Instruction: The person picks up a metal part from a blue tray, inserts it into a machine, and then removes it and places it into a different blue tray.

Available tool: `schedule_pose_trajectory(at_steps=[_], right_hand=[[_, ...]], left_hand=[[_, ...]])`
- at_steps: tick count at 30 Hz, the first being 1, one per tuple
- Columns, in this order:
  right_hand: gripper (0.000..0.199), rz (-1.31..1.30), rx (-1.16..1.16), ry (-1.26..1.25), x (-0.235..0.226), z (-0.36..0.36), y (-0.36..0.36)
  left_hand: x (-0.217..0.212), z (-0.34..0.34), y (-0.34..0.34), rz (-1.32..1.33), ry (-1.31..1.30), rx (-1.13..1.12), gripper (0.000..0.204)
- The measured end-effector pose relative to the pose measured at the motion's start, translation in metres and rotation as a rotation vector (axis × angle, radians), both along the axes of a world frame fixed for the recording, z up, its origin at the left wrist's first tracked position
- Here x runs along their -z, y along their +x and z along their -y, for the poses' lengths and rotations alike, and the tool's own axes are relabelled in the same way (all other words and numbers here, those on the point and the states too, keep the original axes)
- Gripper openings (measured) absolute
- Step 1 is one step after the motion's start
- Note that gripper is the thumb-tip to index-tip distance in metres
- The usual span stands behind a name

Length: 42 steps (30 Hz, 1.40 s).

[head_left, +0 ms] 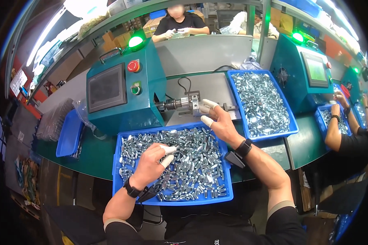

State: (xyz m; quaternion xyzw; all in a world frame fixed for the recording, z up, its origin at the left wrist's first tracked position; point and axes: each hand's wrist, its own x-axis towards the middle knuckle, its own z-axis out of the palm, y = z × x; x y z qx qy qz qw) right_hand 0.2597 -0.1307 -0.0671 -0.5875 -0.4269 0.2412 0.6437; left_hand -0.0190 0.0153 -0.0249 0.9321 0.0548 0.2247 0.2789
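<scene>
My left hand is over the near blue tray, which is heaped with small shiny metal sleeves. Its fingers are curled and white covers sit on the thumb and fingertips; whatever they hold blends into the sleeves behind. My right hand reaches to a small metal clamping block in front of the machine's spindle. There its covered index and middle fingertips are at the block's right side, with the thumb apart below them and no part visible between. Both wrists wear black bands.
A teal machine with a dark screen and red button stands behind the near tray. Another full blue tray lies to the right. A small blue tray tilts at the left. Co-workers sit across the partition and at the right, beside another machine.
</scene>
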Motion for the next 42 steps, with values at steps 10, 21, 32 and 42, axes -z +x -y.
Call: schedule_pose_trajectory(at_steps=[10, 21, 32, 42], right_hand=[[0.071, -0.043, -0.068, 0.050, 0.009, -0.003, 0.005], [0.075, 0.013, -0.073, 0.033, 0.005, -0.002, 0.006], [0.072, 0.011, -0.041, 0.041, 0.011, -0.001, 0.004], [0.068, 0.045, 0.198, 0.053, 0.008, 0.008, 0.003]], left_hand=[[-0.004, 0.000, -0.003, -0.071, -0.104, 0.022, 0.024], [0.002, -0.003, -0.002, -0.084, -0.116, 0.060, 0.025], [0.003, 0.001, -0.004, -0.101, -0.123, 0.071, 0.028], [0.002, 0.001, -0.006, -0.095, -0.109, 0.111, 0.027]])
